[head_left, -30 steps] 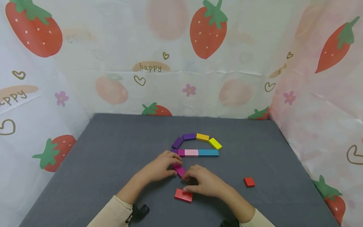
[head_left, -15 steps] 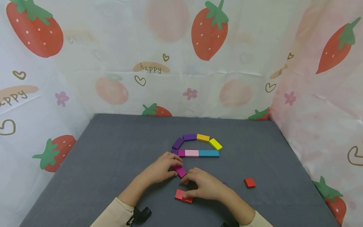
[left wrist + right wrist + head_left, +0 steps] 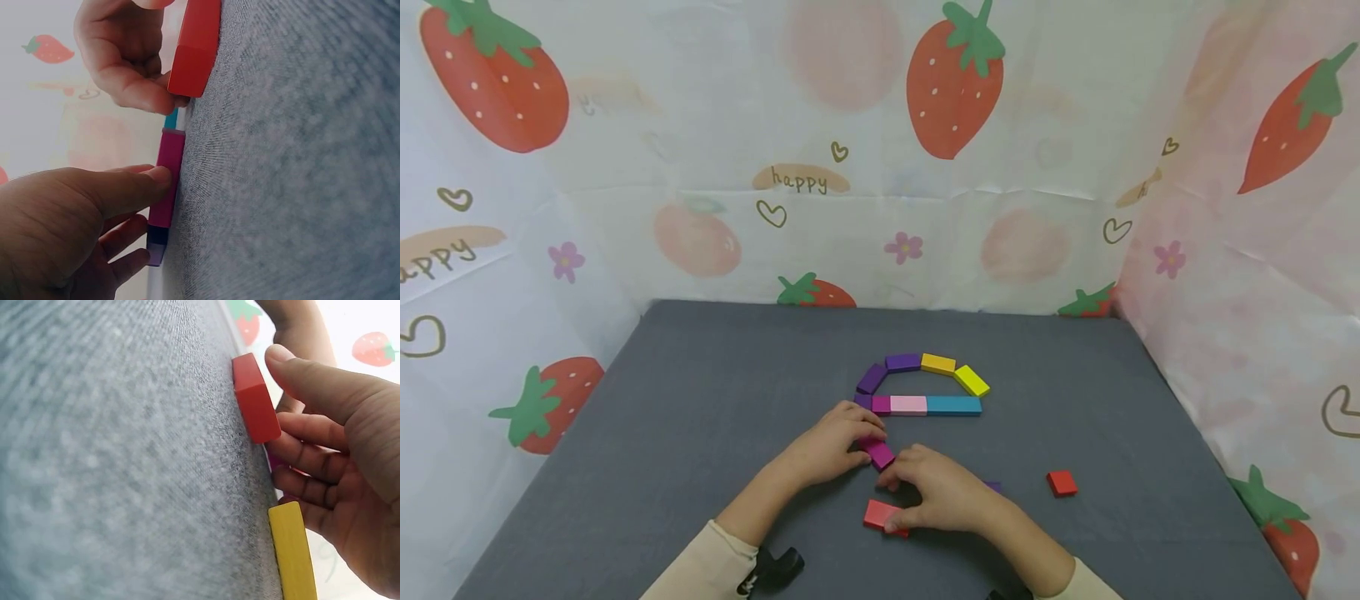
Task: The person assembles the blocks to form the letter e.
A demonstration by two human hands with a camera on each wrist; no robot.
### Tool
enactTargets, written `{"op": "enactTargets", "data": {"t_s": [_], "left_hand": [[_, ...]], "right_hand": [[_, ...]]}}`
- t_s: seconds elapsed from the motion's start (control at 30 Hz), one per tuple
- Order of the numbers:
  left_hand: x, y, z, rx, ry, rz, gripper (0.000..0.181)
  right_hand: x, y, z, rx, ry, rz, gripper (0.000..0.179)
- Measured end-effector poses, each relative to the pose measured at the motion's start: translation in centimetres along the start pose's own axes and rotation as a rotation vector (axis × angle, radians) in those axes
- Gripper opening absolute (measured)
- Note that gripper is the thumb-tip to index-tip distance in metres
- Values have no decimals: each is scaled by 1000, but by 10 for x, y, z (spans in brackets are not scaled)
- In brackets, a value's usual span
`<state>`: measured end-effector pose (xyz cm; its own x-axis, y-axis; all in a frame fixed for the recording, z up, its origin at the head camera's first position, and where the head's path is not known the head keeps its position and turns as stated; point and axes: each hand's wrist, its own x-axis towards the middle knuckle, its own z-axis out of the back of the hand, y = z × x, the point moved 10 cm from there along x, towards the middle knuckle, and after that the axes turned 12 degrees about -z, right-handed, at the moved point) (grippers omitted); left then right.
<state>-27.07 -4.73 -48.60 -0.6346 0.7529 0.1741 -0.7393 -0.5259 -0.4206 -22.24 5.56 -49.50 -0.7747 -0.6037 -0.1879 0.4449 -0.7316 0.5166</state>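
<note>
In the head view, my left hand pinches a magenta block that lies slanted below a row of blocks. The left wrist view has the thumb on the magenta block's near side, with a dark purple block by the lower fingers. My right hand arches over a flat red block, its thumb overlapping that block. From the right wrist, the thumb shows apart from the red block, and the other fingers reach behind it towards the magenta block.
Purple, orange and yellow blocks form an arch above a row with pink and blue blocks. A small red block lies right. A purple piece peeks past the right wrist; a yellow block lies near that hand.
My right hand has shifted slightly down, its thumb coming further over the red block. The left hand stays at the magenta block, and the head view has drifted a little.
</note>
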Motion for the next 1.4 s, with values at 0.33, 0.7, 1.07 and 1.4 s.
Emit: {"op": "enactTargets", "data": {"t_s": [0.33, 0.7, 1.07, 1.4], "left_hand": [[1, -1, 3, 14, -6, -15, 28], [1, 0, 1, 19, -10, -17, 27], [1, 2, 0, 17, -10, -11, 27], [0, 2, -1, 10, -3, 5, 27]], "right_hand": [[0, 5, 0, -39, -12, 34, 51], [-1, 10, -5, -64, -4, 67, 44], [-2, 12, -5, -79, -10, 70, 32], [-1, 10, -7, -73, -12, 58, 29]]}}
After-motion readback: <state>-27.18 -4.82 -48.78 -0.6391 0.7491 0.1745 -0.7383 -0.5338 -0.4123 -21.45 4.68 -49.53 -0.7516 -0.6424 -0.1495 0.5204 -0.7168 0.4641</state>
